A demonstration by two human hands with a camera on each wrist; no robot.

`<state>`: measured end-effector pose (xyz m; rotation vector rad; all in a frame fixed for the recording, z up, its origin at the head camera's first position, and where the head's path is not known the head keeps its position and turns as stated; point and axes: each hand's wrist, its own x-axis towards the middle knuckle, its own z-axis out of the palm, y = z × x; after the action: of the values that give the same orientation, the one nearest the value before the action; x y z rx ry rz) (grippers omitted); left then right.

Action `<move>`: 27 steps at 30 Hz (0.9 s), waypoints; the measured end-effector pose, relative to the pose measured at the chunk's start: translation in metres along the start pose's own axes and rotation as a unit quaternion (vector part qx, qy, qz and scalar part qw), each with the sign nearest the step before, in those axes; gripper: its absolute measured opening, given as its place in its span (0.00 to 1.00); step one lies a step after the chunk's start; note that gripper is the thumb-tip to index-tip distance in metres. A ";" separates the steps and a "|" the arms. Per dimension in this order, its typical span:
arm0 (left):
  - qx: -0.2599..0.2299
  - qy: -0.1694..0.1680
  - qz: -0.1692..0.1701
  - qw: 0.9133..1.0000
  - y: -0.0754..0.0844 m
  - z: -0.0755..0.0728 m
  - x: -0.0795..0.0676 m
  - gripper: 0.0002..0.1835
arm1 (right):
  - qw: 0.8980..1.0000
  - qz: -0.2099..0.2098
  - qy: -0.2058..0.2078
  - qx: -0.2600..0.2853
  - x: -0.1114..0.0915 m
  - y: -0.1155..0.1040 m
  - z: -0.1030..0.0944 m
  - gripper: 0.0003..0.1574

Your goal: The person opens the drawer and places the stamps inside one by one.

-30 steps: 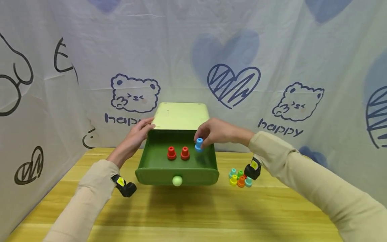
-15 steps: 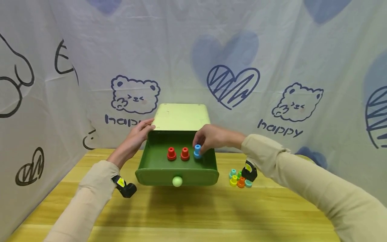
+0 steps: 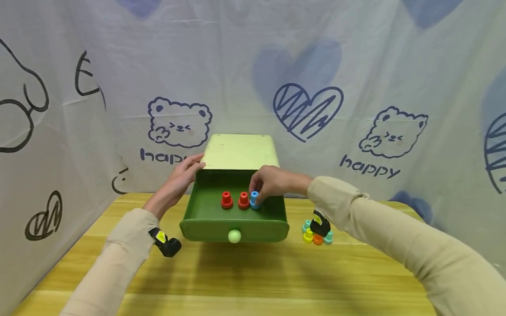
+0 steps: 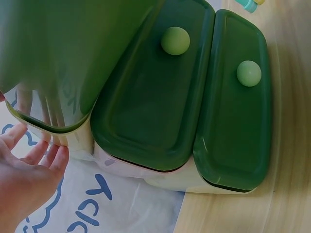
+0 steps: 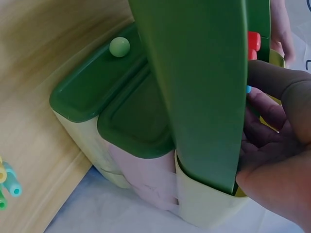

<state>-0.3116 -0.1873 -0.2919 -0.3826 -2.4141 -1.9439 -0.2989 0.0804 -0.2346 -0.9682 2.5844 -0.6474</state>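
In the head view a green drawer [image 3: 233, 230] is pulled out of a pale yellow-green cabinet [image 3: 242, 151]. Two red stepped pegs [image 3: 226, 200] stand upright on its floor. My right hand [image 3: 272, 181] reaches into the drawer and pinches a blue stepped peg [image 3: 254, 201] between thumb and fingers, close beside the right-hand red one. At the cabinet's left side my left hand [image 3: 179, 177] rests with fingers extended. The left wrist view shows those fingertips [image 4: 60, 156] touching the cabinet's side wall. The drawer's wall hides most of the blue peg in the right wrist view.
A cluster of small pegs in yellow [image 3: 308, 236], orange and light teal stands on the wooden table [image 3: 245, 281] right of the drawer, partly behind the right wrist camera. Below the open drawer are two closed drawers [image 4: 233, 102] with round knobs. A printed cloth [image 3: 237, 66] hangs behind.
My right hand has lowered the blue peg and shifted it left, close to the right-hand red peg. My left hand has stayed at the cabinet's side.
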 end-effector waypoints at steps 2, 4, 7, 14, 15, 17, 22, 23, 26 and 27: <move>-0.003 0.000 0.000 1.000 -0.001 0.001 0.001 0.32 | 1.000 0.001 0.002 0.002 0.000 0.000 0.001 0.11; -0.005 0.001 0.001 1.000 -0.001 0.001 0.001 0.32 | 1.000 0.001 0.007 0.005 0.001 0.000 0.003 0.11; -0.009 0.002 0.001 1.000 -0.002 0.001 0.002 0.32 | 1.000 0.000 0.011 0.007 0.001 0.000 0.004 0.12; -0.007 0.002 -0.002 1.000 -0.004 0.001 0.001 0.31 | 1.000 -0.004 0.007 0.006 0.000 0.002 0.004 0.15; -0.006 0.002 -0.002 1.000 -0.004 0.002 0.001 0.32 | 1.000 -0.008 0.007 0.004 -0.001 0.002 0.004 0.16; -0.005 0.002 -0.001 1.000 -0.004 0.002 0.001 0.32 | 1.000 -0.014 0.005 0.005 -0.004 0.002 0.000 0.18; -0.003 0.006 0.001 1.000 -0.002 0.002 0.002 0.32 | 0.999 -0.022 0.005 0.029 -0.016 0.000 -0.015 0.23; -0.003 0.006 0.001 1.000 -0.002 0.001 0.002 0.32 | 0.999 -0.023 0.008 0.037 -0.020 -0.001 -0.018 0.23; -0.001 0.005 0.000 1.000 -0.001 0.001 0.001 0.32 | 0.998 -0.034 0.029 0.051 -0.031 -0.005 -0.020 0.21; 0.000 0.004 -0.002 1.000 -0.001 0.000 0.001 0.32 | 0.997 -0.036 0.038 0.054 -0.035 -0.007 -0.020 0.20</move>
<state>-0.3130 -0.1869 -0.2924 -0.3688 -2.4126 -1.9423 -0.2786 0.1055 -0.2098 -1.0244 2.5594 -0.8507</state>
